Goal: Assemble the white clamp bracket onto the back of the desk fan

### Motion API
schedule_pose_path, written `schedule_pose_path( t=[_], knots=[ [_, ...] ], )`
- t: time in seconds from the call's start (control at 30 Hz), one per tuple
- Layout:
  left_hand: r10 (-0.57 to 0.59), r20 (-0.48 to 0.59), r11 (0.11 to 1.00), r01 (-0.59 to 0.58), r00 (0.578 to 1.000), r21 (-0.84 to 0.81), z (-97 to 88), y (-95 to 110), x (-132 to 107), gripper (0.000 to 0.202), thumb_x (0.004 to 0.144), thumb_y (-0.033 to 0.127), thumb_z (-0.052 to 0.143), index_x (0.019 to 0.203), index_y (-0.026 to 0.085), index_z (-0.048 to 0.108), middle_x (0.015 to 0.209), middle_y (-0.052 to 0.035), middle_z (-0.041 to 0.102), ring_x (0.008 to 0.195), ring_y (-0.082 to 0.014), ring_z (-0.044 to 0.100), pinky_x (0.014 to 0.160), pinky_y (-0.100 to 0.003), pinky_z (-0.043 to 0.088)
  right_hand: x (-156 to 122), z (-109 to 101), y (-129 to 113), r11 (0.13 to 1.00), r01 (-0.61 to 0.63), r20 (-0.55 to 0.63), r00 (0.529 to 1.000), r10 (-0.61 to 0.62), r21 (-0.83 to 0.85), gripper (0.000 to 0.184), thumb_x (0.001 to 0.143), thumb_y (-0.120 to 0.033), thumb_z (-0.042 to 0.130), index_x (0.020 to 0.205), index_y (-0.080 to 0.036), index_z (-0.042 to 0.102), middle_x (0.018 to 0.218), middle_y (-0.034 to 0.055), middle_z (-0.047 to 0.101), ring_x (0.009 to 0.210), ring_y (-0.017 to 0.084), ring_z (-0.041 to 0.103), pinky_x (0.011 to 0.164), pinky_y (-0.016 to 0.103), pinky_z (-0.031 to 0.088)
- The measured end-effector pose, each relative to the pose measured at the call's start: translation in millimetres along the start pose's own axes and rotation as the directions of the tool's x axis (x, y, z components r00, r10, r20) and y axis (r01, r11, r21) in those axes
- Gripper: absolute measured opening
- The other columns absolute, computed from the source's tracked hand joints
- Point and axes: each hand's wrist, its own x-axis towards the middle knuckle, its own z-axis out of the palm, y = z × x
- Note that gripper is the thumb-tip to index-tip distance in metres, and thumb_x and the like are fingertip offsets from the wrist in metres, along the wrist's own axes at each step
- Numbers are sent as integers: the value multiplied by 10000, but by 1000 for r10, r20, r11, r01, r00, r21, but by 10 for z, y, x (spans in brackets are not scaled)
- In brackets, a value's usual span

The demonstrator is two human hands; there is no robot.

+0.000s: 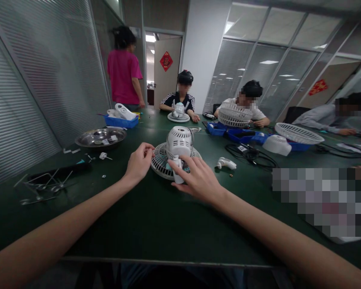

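White fan (179, 137) lies on the green surface (144, 233), right hand (203, 176) grasping its neck (178, 178); left hand (139, 161) is at the grille (160, 163), whether gripping I can't tell.

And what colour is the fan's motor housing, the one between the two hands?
The motor housing is white, best seen in the head view.

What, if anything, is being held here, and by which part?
The right grip appears to hold the white fan by its neck; the left grip is at the grille's rim, its hold unclear.
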Motion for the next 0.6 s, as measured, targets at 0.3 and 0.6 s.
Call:
schedule_pose_path(
  t=[0.3, 0.6],
  knots=[
    [141, 2, 983, -140, 990, 121, -7, 81, -30, 223, 845, 154, 441, 1009, 193, 586, 1051, -73, 625, 1051, -233, 533, 920, -384, 440, 701, 130, -273, 964, -167, 111, 975, 193, -208, 626, 834, -500, 551, 1355, -214, 354, 1201, 154, 485, 851, 254, 586, 602, 326, 490],
    [159, 67, 947, -172, 985, 271, -186, 69, 203, 154, 779, 118, 515, 835, 189, 640, 893, -48, 662, 869, -215, 604, 793, -347, 503, 935, 404, 167, 928, -282, 205, 920, 334, -244, 612, 824, -601, 506, 1310, -248, 386, 1270, 154, 405, 789, 224, 610, 573, 299, 453]
  ],
)
